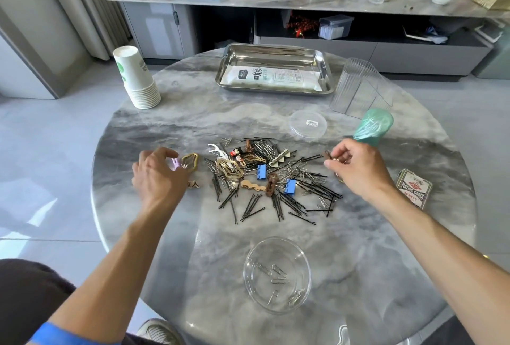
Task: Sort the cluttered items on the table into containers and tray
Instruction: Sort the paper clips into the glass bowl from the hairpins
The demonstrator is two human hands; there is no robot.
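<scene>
Here we see a round marble worktop [193,113] with a heap of black bobby pins [278,201], paper clips, hair clips and two blue binder clips [261,171] lying at its middle. The left hand [157,173] hovers at the heap's left edge, its fingers curled round a small pale purple clip [175,164], just beside a yellow outline-shaped hair clip [191,161]. The right hand [356,168] sits at the heap's right edge, fingers pinching a small brown clip [328,155] (what else it holds we cannot tell). Near us stands a clear glass bowl [277,274] with a few paper clips inside. Farther off, a steel tray [273,68] holds a white packet; a stack of paper cups [136,78] stands to its left, clear plastic containers [361,88] to its right, with a round clear lid [307,124] and a green cup [372,128] nearer the right hand. A pack of playing cards [414,187] lies at the right rim.
</scene>
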